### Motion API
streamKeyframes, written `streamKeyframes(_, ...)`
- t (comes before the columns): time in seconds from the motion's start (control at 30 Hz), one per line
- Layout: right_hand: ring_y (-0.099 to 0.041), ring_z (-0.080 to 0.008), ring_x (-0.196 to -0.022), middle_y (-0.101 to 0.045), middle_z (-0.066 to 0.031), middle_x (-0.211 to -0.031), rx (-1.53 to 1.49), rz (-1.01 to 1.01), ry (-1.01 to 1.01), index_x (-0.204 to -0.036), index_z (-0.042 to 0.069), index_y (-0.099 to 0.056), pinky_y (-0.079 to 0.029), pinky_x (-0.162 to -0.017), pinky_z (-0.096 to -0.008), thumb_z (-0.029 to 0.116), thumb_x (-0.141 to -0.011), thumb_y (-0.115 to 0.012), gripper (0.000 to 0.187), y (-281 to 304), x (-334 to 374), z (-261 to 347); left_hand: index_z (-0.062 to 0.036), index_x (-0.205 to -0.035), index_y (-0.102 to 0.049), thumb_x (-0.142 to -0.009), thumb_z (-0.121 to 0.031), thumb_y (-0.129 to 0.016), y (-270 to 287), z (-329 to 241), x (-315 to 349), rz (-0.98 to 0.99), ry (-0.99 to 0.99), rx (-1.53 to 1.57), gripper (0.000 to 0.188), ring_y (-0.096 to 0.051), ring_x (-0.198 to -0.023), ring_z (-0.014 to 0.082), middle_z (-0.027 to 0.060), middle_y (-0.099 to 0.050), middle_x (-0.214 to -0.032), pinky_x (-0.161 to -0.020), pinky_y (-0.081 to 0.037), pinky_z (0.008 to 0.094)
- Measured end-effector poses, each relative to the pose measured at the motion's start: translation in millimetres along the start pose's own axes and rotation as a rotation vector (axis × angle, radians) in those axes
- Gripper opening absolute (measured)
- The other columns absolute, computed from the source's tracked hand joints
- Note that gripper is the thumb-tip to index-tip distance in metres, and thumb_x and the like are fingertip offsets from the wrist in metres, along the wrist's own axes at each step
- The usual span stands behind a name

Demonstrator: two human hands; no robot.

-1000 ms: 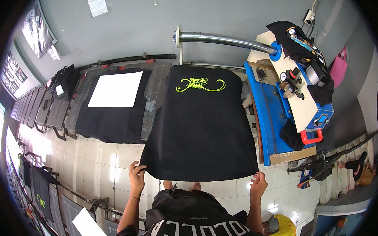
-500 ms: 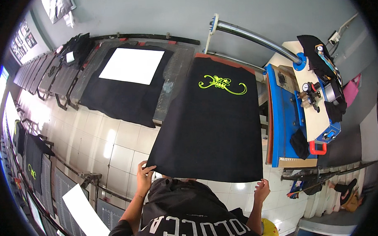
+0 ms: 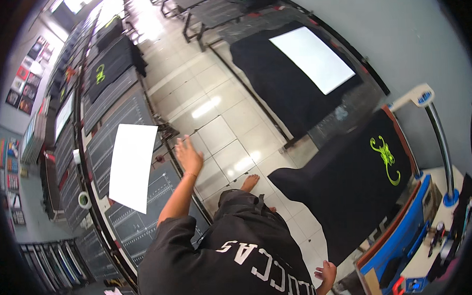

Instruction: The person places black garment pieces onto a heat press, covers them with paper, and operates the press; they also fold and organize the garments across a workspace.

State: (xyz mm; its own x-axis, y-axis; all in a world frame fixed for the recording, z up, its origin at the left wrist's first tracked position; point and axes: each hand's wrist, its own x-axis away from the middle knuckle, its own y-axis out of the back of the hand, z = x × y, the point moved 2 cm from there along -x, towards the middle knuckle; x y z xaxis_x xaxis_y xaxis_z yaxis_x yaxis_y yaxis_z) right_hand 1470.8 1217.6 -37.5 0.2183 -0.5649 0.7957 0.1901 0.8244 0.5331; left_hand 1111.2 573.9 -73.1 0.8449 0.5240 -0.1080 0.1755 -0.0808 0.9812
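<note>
My left hand point(image 3: 189, 155) is raised over the tiled floor with its fingers apart and nothing in them. Nearest to it lies a white sheet point(image 3: 132, 166) on the dark table point(image 3: 167, 194) at the left. On the right, a black fabric panel point(image 3: 341, 188) with a neon yellow-green curling print point(image 3: 385, 160) lies on the heat press's bed, its near part hanging loose. Beside the panel's near corner is my right hand point(image 3: 326, 273), fingers slightly bent and apart, with no cloth visible between them.
The blue heat press point(image 3: 415, 222) with its metal bar point(image 3: 441, 145) stands at the right against the grey wall. Another black fabric panel point(image 3: 259, 58) carries a white sheet point(image 3: 316, 59) on the far table. A tiled aisle point(image 3: 214, 132) runs between table rows.
My view and body have turned left. My left hand has let go of the black panel's corner and moved toward the left table; my right hand has come off its other corner.
</note>
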Motion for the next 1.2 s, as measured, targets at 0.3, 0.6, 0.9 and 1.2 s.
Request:
streamKeyframes(0.3,-0.067,-0.0229,-0.056,-0.069,-0.0200,-0.082,0.278,0.329,0.350,-0.119,0.000,-0.056,-0.054,-0.047,-0.0312,0.024,-0.095,-0.057,0.034,-70,83,167,-0.0180,-0.153,-0.015,-0.079,-0.040,-0.070,30,151,-48,0.091,0.708,-0.168,0.095,-0.025,-0.138,0.0488,0.0223,-0.016,-0.156,-0.109,-0.028,0.0584)
streamKeyframes(0.6,-0.070,-0.0224,-0.064,-0.071,-0.0153,-0.082,0.345,0.176,0.566,-0.114,0.004,-0.064,-0.054,-0.064,-0.0336,0.033,-0.091,-0.062,0.038,-59,108,201,-0.0233,-0.151,-0.027,-0.079,-0.011,-0.056,19,172,-51,-0.118,0.234,-0.214,0.078,-0.039,-0.131,0.0458,0.0144,-0.034,-0.152,-0.099,-0.038,0.0618)
streamKeyframes(0.9,-0.071,-0.0265,-0.075,-0.071,-0.0166,-0.082,0.251,0.131,0.644,-0.117,0.007,-0.063,-0.053,-0.074,-0.0368,0.039,-0.090,-0.061,0.042,-29,128,168,0.0061,-0.141,-0.038,-0.071,0.016,-0.033,127,-316,35,0.027,-0.882,0.972,0.071,-0.030,-0.140,0.0334,0.0212,-0.039,-0.146,-0.118,-0.017,0.0402)
streamKeyframes(1.2,-0.071,-0.0231,-0.070,-0.071,-0.0162,-0.087,-0.098,0.007,0.497,-0.119,0.007,-0.061,-0.053,-0.067,-0.0314,0.036,-0.091,-0.062,0.040,14,135,70,-0.0021,-0.143,-0.039,-0.071,0.019,-0.036,257,-486,198,0.052,-1.358,1.245,0.075,-0.021,-0.143,0.0432,0.0252,-0.028,-0.151,-0.116,-0.016,0.0499)
